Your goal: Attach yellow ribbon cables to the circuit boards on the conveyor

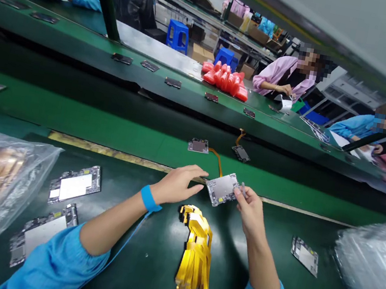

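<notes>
In my right hand (249, 208), thumb and fingers pinch the right edge of a circuit board (220, 188) with a silver shield. A small grey piece also shows at these fingertips; its kind is unclear. My left hand (180, 184), with a blue wrist strap (149, 198), is just left of the board, fingers stretched and thumb apart, holding nothing. Below the board lies a bundle of yellow flex cables (194, 259). Beyond it, another circuit board (198, 145) with an orange flex cable (217, 161) rests on the green belt.
More boards lie at left (75, 186) and right (304, 256). A clear plastic bag (32, 176) covers the left side; bubble wrap (375, 276) stands at right. Red plastic bundles (226, 79) sit on the raised shelf. Co-workers work across the line.
</notes>
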Demonstrator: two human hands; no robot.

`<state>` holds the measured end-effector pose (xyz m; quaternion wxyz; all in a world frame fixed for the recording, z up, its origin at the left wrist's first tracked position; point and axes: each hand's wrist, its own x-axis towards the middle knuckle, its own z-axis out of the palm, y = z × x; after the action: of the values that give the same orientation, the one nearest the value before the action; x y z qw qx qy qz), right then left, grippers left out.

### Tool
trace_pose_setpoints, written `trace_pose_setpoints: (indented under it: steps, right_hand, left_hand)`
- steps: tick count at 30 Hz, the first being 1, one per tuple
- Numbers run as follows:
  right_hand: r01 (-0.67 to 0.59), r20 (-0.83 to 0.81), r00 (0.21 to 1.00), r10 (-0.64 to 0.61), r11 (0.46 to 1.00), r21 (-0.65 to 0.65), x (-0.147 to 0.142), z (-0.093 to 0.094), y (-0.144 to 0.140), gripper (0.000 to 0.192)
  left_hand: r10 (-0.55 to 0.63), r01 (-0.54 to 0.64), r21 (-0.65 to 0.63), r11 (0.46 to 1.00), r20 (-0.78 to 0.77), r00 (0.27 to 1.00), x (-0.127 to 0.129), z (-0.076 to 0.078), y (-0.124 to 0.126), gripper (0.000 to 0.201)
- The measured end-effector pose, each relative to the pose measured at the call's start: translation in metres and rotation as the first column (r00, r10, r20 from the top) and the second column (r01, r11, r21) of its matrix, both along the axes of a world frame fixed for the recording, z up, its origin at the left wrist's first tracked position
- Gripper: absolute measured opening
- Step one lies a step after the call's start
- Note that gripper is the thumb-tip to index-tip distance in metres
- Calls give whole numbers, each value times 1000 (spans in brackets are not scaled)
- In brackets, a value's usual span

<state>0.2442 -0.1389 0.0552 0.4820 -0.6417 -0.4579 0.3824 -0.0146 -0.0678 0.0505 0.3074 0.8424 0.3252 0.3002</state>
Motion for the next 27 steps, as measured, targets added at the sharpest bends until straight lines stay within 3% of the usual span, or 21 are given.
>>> trace_pose_setpoints:
  steps: [3,6,11,16,19,22,25,27]
  right_hand:
    - [-108,-54,993,107,994,-15,-15,0,2,55]
    - [-189,-64,980,189,982,-3,-24,-1,3,54]
    - [-295,-26,955,294,955,-20,-30,-5,2,53]
    - [-386,-40,922,384,922,-43,-37,-10,0,47]
    - [-322,5,947,323,946,-16,-35,-12,2,40]
    - [-288,144,948,285,958,0,-28,-9,2,31]
    - [-430,319,840,439,897,-104,-24,-2,-2,24]
    - [-516,414,725,550,832,-202,-27,2,-6,18]
  left_hand:
    - [28,-17,-125,992,82,996,3,0,-1,39]
    - [-8,49,-277,960,148,989,8,1,-4,41]
    - [-13,151,-505,850,267,964,13,1,-7,42]
    - [-47,223,-614,757,290,956,12,2,-5,28]
    - [18,157,-640,752,258,966,5,2,1,22]
    - [200,-8,-653,757,220,955,-6,1,13,19]
    - [320,-132,-656,743,175,931,-17,0,24,30]
    - [310,-141,-665,733,142,940,-22,-3,27,52]
